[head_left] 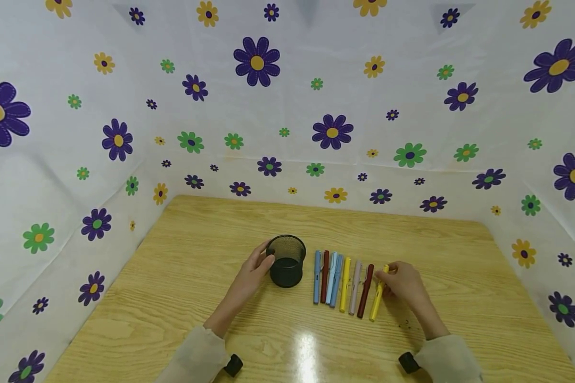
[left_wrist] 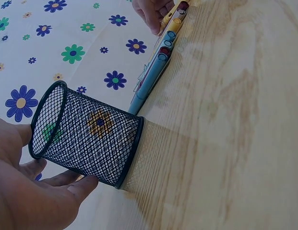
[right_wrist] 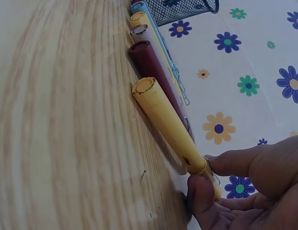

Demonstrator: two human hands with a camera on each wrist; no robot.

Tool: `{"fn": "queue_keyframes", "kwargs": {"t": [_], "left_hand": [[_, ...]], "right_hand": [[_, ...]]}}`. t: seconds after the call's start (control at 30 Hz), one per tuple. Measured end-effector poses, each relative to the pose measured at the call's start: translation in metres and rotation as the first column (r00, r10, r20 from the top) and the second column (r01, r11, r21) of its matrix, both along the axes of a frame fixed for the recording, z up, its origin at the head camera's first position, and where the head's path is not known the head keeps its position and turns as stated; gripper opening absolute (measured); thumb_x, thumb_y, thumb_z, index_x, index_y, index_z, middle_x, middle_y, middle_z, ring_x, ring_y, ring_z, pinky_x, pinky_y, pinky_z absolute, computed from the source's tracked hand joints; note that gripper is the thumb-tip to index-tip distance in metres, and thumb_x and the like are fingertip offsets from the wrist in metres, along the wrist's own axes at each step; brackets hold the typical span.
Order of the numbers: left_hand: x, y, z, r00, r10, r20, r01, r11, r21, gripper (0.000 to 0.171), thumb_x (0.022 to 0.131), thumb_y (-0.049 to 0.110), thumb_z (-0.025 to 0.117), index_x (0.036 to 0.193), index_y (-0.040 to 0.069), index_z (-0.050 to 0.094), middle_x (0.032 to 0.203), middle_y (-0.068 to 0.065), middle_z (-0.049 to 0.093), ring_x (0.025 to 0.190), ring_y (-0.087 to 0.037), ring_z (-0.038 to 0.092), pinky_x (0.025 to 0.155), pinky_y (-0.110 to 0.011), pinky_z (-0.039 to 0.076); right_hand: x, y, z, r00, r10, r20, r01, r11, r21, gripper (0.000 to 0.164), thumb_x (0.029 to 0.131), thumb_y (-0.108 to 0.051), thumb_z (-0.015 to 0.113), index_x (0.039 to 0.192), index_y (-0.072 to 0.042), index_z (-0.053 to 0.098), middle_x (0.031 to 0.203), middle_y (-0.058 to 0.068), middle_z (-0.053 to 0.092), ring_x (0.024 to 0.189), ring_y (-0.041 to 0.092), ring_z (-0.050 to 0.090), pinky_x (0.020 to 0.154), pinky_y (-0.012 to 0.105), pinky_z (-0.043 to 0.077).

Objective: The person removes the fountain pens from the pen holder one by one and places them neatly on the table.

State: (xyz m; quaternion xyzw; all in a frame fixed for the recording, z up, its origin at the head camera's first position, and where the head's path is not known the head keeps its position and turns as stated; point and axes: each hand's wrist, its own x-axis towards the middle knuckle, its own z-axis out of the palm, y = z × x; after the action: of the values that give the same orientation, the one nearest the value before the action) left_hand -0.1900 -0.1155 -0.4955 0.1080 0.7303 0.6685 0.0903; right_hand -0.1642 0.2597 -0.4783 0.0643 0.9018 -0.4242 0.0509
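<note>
A black mesh pen holder (head_left: pixel 286 272) stands upright on the wooden table. My left hand (head_left: pixel 254 271) grips its left side, thumb at the front and fingers behind; in the left wrist view the hand (left_wrist: pixel 33 191) curves around the mesh wall (left_wrist: pixel 91 134). To the right, my right hand (head_left: pixel 403 283) pinches the upper end of a yellow pen (head_left: pixel 376 300), the rightmost in a row. The right wrist view shows thumb and finger on this pen (right_wrist: pixel 168 124) near its clip, its far end close over the table. Beside it lies a dark red pen (head_left: pixel 366 291).
Between the holder and the right hand lie more pens side by side: a mauve one (head_left: pixel 355 290), another yellow (head_left: pixel 345 284), blue ones (head_left: pixel 317 279) and a second dark red (head_left: pixel 325 279). Small dark specks (head_left: pixel 404 324) dot the table near the right wrist. Flower-patterned cloth (head_left: pixel 287 96) surrounds the table.
</note>
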Motion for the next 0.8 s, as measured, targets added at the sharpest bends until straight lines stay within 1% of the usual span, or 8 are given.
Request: {"fn": "queue_keyframes", "kwargs": {"t": [0.17, 0.4, 0.47, 0.6, 0.8], "left_hand": [[0.0001, 0.0002, 0.0007, 1.0, 0.0, -0.001, 0.0, 1.0, 0.009, 0.061, 0.11, 0.033, 0.052, 0.163, 0.013, 0.031, 0.158, -0.024, 0.04, 0.146, -0.038, 0.039, 0.116, -0.055, 0.036], [0.0003, 0.0005, 0.0006, 1.0, 0.0, 0.0, 0.0, 1.0, 0.018, 0.06, 0.111, 0.033, 0.052, 0.163, 0.013, 0.031, 0.158, -0.024, 0.041, 0.146, -0.038, 0.039, 0.116, -0.055, 0.036], [0.0003, 0.0004, 0.0003, 1.0, 0.0, -0.001, 0.0, 1.0, 0.018, 0.06, 0.111, 0.033, 0.052, 0.163, 0.013, 0.031, 0.158, -0.024, 0.041, 0.146, -0.038, 0.039, 0.117, -0.055, 0.036], [0.0006, 0.0005, 0.0005, 1.0, 0.001, -0.002, -0.001, 1.0, 0.016, 0.06, 0.111, 0.032, 0.052, 0.163, 0.013, 0.031, 0.158, -0.024, 0.041, 0.146, -0.038, 0.04, 0.116, -0.055, 0.036], [0.0001, 0.0003, -0.0006, 1.0, 0.004, -0.005, -0.004, 1.0, 0.003, 0.061, 0.111, 0.033, 0.052, 0.163, 0.012, 0.03, 0.158, -0.025, 0.04, 0.146, -0.039, 0.039, 0.116, -0.055, 0.036]], "right_hand": [[0.0004, -0.0009, -0.0015, 0.999, 0.006, -0.032, -0.005, 1.0, 0.03, 0.052, 0.1, -0.013, 0.067, 0.129, 0.027, 0.049, 0.077, 0.016, 0.07, 0.059, 0.02, 0.066, 0.053, 0.033, 0.055], [-0.0002, -0.0015, -0.0046, 0.998, 0.001, -0.057, 0.004, 0.997, 0.083, 0.053, 0.1, -0.015, 0.069, 0.129, 0.025, 0.051, 0.095, 0.03, 0.071, 0.063, 0.021, 0.067, 0.054, 0.033, 0.055], [-0.0005, -0.0018, -0.0053, 0.998, -0.001, -0.058, 0.007, 0.995, 0.096, 0.054, 0.1, -0.016, 0.069, 0.128, 0.025, 0.051, 0.097, 0.031, 0.071, 0.064, 0.02, 0.067, 0.055, 0.032, 0.055], [-0.0009, -0.0022, -0.0071, 0.998, -0.004, -0.055, 0.01, 0.994, 0.107, 0.053, 0.1, -0.017, 0.069, 0.127, 0.025, 0.052, 0.095, 0.029, 0.071, 0.064, 0.019, 0.067, 0.054, 0.032, 0.054], [-0.001, -0.0041, -0.0093, 0.998, 0.003, -0.068, 0.007, 0.99, 0.138, 0.049, 0.1, -0.018, 0.068, 0.123, 0.024, 0.055, 0.106, 0.038, 0.067, 0.073, 0.025, 0.07, 0.061, 0.038, 0.058]]}}
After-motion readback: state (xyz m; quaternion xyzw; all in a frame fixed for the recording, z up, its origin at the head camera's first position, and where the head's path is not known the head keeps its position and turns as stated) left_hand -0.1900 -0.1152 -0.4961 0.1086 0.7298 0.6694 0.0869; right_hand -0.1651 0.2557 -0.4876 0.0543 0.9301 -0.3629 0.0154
